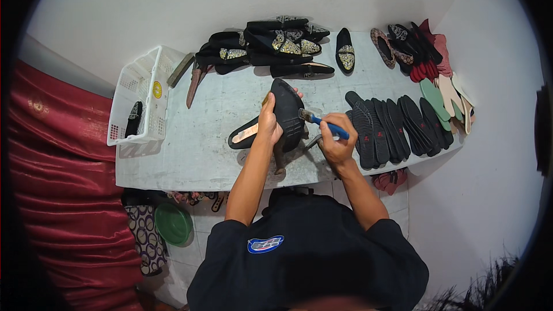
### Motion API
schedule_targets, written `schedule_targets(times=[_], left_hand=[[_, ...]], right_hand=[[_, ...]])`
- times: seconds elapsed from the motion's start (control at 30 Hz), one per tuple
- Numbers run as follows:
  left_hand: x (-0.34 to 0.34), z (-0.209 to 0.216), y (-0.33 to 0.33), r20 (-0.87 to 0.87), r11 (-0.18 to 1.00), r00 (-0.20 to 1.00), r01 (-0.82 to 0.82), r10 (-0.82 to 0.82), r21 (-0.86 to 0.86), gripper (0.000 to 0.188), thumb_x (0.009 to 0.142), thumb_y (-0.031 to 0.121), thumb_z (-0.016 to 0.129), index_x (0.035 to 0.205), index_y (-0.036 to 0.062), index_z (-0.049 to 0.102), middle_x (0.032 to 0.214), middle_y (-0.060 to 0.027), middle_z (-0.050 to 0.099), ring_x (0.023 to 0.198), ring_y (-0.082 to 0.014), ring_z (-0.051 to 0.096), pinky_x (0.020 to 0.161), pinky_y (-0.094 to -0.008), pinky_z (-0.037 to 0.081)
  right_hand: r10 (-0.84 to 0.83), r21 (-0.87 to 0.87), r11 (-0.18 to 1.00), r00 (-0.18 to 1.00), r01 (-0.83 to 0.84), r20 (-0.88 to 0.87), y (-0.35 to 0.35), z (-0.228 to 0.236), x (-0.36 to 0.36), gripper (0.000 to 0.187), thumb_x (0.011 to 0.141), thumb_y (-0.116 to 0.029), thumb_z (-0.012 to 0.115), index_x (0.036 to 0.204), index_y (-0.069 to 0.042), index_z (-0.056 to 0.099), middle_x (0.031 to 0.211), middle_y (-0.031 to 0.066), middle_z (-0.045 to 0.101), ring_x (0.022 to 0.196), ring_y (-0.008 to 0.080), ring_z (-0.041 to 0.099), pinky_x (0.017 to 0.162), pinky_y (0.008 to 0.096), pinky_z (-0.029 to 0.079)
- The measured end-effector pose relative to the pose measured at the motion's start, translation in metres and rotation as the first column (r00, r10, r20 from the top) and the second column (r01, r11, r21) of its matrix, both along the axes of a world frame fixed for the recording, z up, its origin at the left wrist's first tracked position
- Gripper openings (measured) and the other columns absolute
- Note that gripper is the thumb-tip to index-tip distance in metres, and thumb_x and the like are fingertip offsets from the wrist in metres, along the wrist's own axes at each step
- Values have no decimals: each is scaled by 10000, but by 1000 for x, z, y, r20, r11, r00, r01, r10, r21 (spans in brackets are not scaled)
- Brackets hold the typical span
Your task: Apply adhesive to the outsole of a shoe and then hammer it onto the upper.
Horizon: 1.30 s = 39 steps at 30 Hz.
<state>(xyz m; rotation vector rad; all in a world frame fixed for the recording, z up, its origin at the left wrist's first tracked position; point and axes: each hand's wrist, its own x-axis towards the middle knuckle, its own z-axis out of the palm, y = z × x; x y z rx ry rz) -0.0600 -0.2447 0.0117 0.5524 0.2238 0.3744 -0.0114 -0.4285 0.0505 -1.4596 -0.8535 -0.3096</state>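
Note:
My left hand point(269, 120) is closed round a black shoe point(287, 109), held tilted above the table with its dark underside facing up. In my right hand point(337, 144) is a brush point(337, 129) with a blue handle. Its bristle end meets the right edge of the shoe, or comes very close to it. Below and left of the held shoe lies another black shoe point(236, 139) showing a tan insole. A grey metal piece point(313, 141) sits beside my right fingers; its kind is unclear, and the held shoe partly hides what stands under it.
Black soles point(380, 132) lie in rows at the right, near green and cream insoles point(435, 103). Along the back are piled black shoes point(276, 43) and one single shoe point(345, 52). A hammer point(196, 86) lies near the white basket point(158, 92) on the left.

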Motion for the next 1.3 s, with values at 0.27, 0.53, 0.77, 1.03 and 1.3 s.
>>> schedule_targets(times=[0.27, 0.53, 0.77, 1.03, 1.3], left_hand=[[1, 5, -3, -25, 998, 1000, -3, 4, 60, 580, 1033, 429, 302, 1337, -50, 422, 1315, -181, 530, 1237, -303, 521, 1000, -428, 479], [-1, 1, 3, 53, 993, 997, 54, -48, -104, 566, 1028, 410, 336, 1358, -44, 405, 1344, -183, 509, 1292, -310, 468, 1054, -458, 426], [-3, 3, 30, 241, 945, 966, 159, -90, -287, 575, 1028, 428, 326, 1380, -21, 397, 1357, -181, 504, 1288, -321, 465, 1050, -476, 424], [-11, -8, 51, 213, 982, 973, 125, -93, -143, 641, 1012, 496, 319, 1388, -17, 390, 1372, -189, 488, 1282, -317, 473, 1042, -484, 429], [-18, 12, 34, 307, 995, 948, 97, -83, -33, 639, 987, 520, 383, 1427, 57, 357, 1484, -168, 361, 1310, -458, 405, 1032, -549, 429]], right_hand=[[50, 55, 998, 988, -42, -149, -10, -33, -19, 35, 843, 42, 616, 876, 36, 608, 843, 128, 583, 637, 163, 603, 545, 268, 495], [114, 126, 990, 919, -70, -378, -26, -21, -5, 32, 865, 37, 594, 834, 37, 586, 825, 89, 557, 565, 105, 577, 500, 227, 480], [158, 220, 972, 913, -78, -377, -19, 2, 3, 45, 886, 16, 580, 851, 45, 582, 859, 86, 557, 611, 118, 614, 528, 228, 528], [258, 143, 965, 908, -222, -332, 20, -1, -13, 15, 894, 32, 576, 885, 44, 575, 891, 80, 551, 646, 114, 622, 555, 223, 549], [221, 138, 974, 868, -177, -445, 31, 1, -11, 9, 896, 33, 578, 897, 26, 572, 846, 75, 569, 633, 116, 630, 554, 235, 548]])
